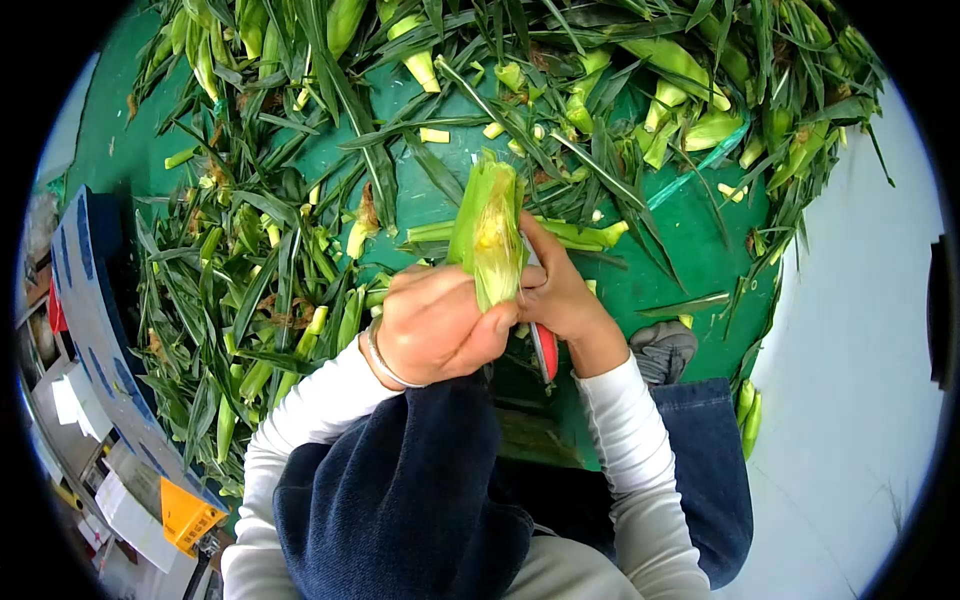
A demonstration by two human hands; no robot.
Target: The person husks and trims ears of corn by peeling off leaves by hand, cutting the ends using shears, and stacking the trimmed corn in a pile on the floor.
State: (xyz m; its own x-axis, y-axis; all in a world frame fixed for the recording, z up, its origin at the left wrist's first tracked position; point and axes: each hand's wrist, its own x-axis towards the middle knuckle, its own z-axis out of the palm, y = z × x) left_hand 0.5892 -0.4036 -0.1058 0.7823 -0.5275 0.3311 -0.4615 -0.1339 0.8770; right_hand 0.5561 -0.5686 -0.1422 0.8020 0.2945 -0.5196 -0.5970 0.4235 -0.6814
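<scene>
My left hand (435,325), a bracelet at its wrist, is closed around the lower part of an ear of corn (492,232). The ear stands upright, its green husk partly opened so that pale silk and some yellow kernels show. My right hand (568,292) is closed on a red-handled knife (545,352), just right of the ear. A thin strip of its blade shows beside the husk; the rest is hidden behind the fingers and the corn. Behind both hands, a green corn stalk piece (580,234) lies on the green sheet (655,262).
Heaps of husks and leaves (255,290) cover the left and far sides, with several ears among them. Cut stalk ends (434,135) lie scattered. A blue-grey panel (105,330) and an orange box (188,515) stand left. My shoe (664,352) rests on the sheet, near the pale floor (850,350).
</scene>
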